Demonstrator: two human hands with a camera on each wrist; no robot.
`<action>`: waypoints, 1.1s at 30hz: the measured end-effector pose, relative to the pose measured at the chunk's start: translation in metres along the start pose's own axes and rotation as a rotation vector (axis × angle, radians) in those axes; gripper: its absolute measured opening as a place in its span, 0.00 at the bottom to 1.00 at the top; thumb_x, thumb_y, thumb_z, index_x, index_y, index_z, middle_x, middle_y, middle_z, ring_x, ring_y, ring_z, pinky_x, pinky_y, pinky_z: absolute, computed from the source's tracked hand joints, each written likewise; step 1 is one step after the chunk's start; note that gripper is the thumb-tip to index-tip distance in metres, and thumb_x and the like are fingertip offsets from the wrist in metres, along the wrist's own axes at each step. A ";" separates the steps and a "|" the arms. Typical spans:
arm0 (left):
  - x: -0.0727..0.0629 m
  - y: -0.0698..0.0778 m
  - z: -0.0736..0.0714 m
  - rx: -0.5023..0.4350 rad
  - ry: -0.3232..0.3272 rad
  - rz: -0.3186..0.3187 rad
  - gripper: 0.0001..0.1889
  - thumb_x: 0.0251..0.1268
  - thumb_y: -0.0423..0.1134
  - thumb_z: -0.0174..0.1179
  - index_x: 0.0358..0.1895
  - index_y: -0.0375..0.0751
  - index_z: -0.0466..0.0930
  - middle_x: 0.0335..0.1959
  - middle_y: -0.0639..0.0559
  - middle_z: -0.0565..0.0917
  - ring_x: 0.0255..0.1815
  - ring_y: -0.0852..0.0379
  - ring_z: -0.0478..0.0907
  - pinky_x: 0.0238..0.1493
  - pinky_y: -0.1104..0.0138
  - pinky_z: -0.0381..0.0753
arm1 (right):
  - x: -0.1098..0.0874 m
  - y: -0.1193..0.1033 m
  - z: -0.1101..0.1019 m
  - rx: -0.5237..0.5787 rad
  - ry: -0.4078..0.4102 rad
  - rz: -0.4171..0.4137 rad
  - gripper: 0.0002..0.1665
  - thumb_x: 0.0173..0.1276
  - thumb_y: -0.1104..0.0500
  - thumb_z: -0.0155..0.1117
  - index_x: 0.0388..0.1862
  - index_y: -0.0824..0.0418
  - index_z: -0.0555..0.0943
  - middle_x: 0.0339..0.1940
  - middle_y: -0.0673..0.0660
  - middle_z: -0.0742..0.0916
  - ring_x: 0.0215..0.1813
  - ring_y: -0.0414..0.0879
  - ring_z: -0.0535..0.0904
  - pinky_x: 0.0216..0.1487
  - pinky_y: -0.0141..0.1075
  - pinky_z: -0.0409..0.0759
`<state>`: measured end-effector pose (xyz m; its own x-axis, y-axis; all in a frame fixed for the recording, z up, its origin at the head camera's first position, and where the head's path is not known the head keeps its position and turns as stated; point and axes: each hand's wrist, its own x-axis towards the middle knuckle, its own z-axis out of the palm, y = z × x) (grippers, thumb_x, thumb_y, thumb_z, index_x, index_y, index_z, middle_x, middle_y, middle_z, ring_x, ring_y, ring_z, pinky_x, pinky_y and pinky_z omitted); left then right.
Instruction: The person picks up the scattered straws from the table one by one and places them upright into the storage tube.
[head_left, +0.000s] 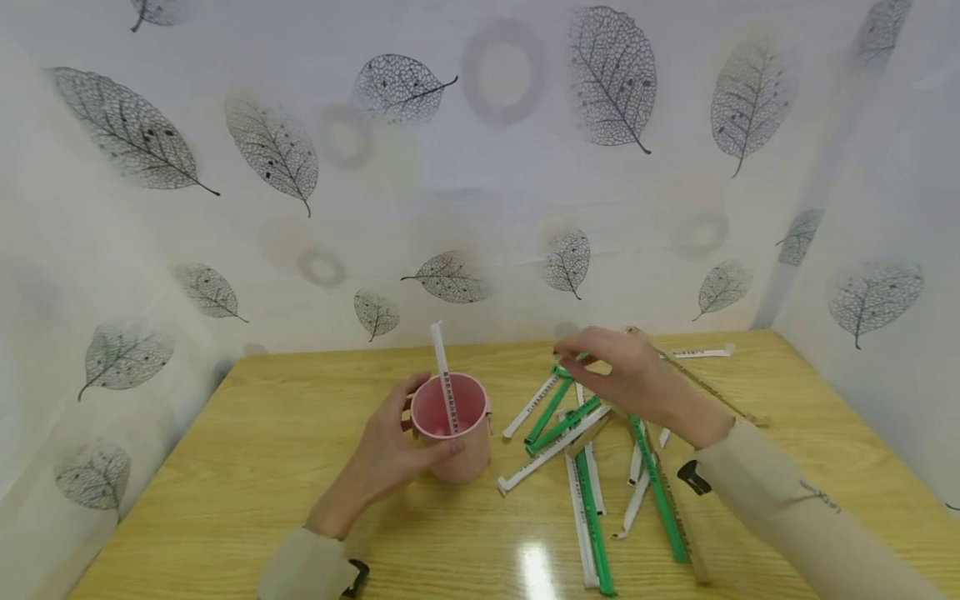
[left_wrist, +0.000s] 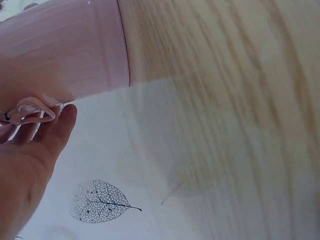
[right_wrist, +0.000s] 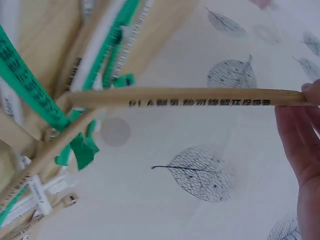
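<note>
A pink cup (head_left: 463, 460) stands on the wooden table, and my left hand (head_left: 386, 454) grips its side, thumb toward the front. One white paper-wrapped straw (head_left: 444, 367) leans upright inside it. In the left wrist view the cup (left_wrist: 60, 50) shows a small loop-shaped handle (left_wrist: 35, 111) beside my fingers. Over the pile of wrapped straws (head_left: 585, 487), my right hand (head_left: 630, 371) pinches the end of a brown wrapped straw (right_wrist: 190, 97) with printed lettering. The far end of that straw reaches the pile in the right wrist view.
Green, white and brown wrapped straws lie crossed over one another right of the cup. One white straw (head_left: 701, 352) lies near the table's back edge. A leaf-patterned cloth (head_left: 465, 192) rises behind and at both sides of the table (head_left: 300, 433).
</note>
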<state>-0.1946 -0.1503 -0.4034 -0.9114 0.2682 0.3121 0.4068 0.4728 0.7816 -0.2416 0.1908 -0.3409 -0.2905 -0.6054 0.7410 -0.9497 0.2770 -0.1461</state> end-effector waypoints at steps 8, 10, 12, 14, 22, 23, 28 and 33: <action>0.003 -0.001 0.002 -0.006 0.002 -0.020 0.47 0.54 0.50 0.78 0.75 0.44 0.62 0.66 0.48 0.76 0.62 0.50 0.77 0.54 0.54 0.86 | 0.024 0.002 -0.018 -0.006 0.282 0.147 0.21 0.53 0.80 0.74 0.47 0.71 0.85 0.38 0.62 0.90 0.42 0.39 0.88 0.43 0.25 0.85; 0.003 -0.001 0.002 -0.013 0.002 -0.026 0.46 0.54 0.50 0.77 0.75 0.45 0.62 0.65 0.48 0.76 0.61 0.50 0.77 0.53 0.55 0.86 | 0.027 0.001 -0.019 0.009 0.311 0.203 0.22 0.53 0.81 0.73 0.48 0.71 0.85 0.38 0.62 0.90 0.44 0.35 0.87 0.43 0.25 0.85; 0.003 -0.001 0.003 -0.020 0.002 -0.023 0.47 0.54 0.50 0.77 0.75 0.45 0.62 0.65 0.47 0.76 0.60 0.49 0.78 0.52 0.55 0.86 | 0.031 0.000 -0.020 0.026 0.328 0.249 0.22 0.55 0.80 0.73 0.49 0.71 0.85 0.39 0.62 0.91 0.46 0.32 0.86 0.44 0.25 0.85; 0.003 -0.001 0.003 -0.027 -0.001 -0.022 0.47 0.54 0.49 0.77 0.75 0.44 0.61 0.65 0.45 0.76 0.61 0.47 0.78 0.52 0.55 0.86 | 0.035 -0.001 -0.020 0.044 0.342 0.274 0.22 0.56 0.80 0.72 0.50 0.69 0.85 0.40 0.63 0.90 0.46 0.30 0.86 0.45 0.25 0.85; 0.007 -0.001 0.001 -0.037 -0.027 -0.046 0.47 0.54 0.48 0.77 0.74 0.42 0.61 0.64 0.43 0.77 0.59 0.45 0.79 0.50 0.62 0.86 | 0.064 -0.005 -0.019 0.145 0.392 0.253 0.22 0.56 0.80 0.72 0.50 0.70 0.84 0.41 0.63 0.89 0.46 0.34 0.87 0.45 0.30 0.87; 0.007 -0.001 0.000 -0.037 -0.033 -0.047 0.46 0.55 0.48 0.77 0.74 0.42 0.61 0.63 0.43 0.77 0.59 0.45 0.79 0.50 0.63 0.86 | 0.069 -0.007 -0.018 0.162 0.401 0.249 0.21 0.56 0.80 0.72 0.50 0.71 0.84 0.41 0.64 0.89 0.46 0.34 0.87 0.45 0.31 0.87; 0.009 0.001 -0.004 -0.042 -0.060 -0.065 0.44 0.57 0.49 0.76 0.72 0.44 0.61 0.64 0.42 0.77 0.61 0.45 0.79 0.51 0.63 0.86 | 0.095 -0.016 -0.014 0.283 0.431 0.253 0.21 0.57 0.79 0.71 0.51 0.73 0.83 0.41 0.57 0.90 0.45 0.37 0.88 0.45 0.36 0.88; 0.008 0.001 -0.003 -0.057 -0.077 -0.093 0.43 0.57 0.49 0.76 0.72 0.45 0.61 0.65 0.42 0.76 0.63 0.43 0.78 0.54 0.56 0.87 | 0.114 -0.027 -0.006 0.390 0.434 0.238 0.20 0.58 0.79 0.70 0.51 0.74 0.83 0.42 0.48 0.90 0.44 0.39 0.89 0.44 0.40 0.89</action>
<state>-0.2016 -0.1504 -0.3981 -0.9367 0.2901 0.1963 0.3146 0.4505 0.8355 -0.2481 0.1188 -0.2487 -0.5032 -0.1800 0.8452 -0.8613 0.0251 -0.5075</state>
